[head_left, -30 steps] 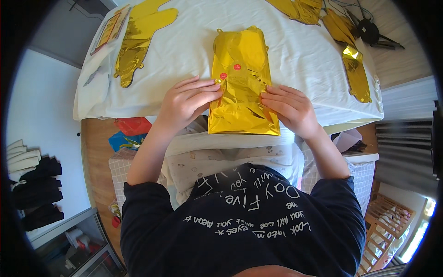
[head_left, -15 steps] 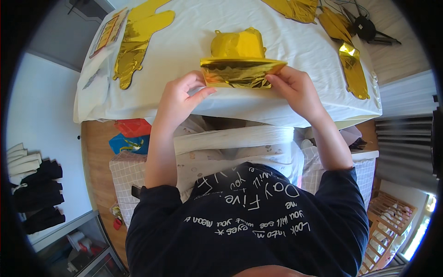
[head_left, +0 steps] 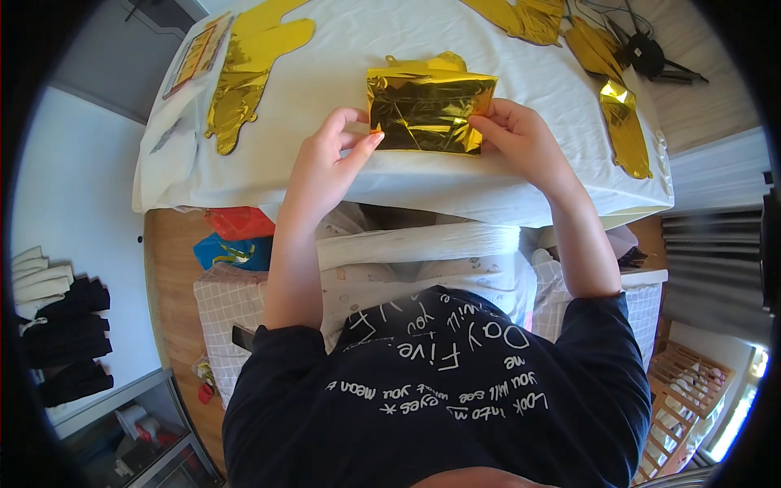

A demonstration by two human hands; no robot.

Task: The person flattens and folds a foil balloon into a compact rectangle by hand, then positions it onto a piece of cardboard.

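Observation:
A flat gold foil balloon (head_left: 431, 114), partly folded, is held up over the near part of the white-covered table. Its folded sheet faces me as a shiny, creased rectangle, and a rounded end with a small tab shows beyond its top edge. My left hand (head_left: 329, 154) grips the left edge, thumb tip in front and fingers partly behind. At the right edge my right hand (head_left: 521, 142) pinches the foil between thumb and fingers. The lower edge of the sheet is close to the cloth; whether it touches I cannot tell.
More flat gold foil balloons lie on the table (head_left: 317, 81): one at the left (head_left: 240, 81), another at the far right (head_left: 521, 16), and a long piece (head_left: 622, 122) along the right side. A black stand-like device (head_left: 647, 50) and a printed packet (head_left: 198, 55) sit near the edges.
The folded foil sheet has tipped up to face me more fully, and now hides most of the balloon's far end. Both hands keep their hold at its sides, with the left slightly farther right.

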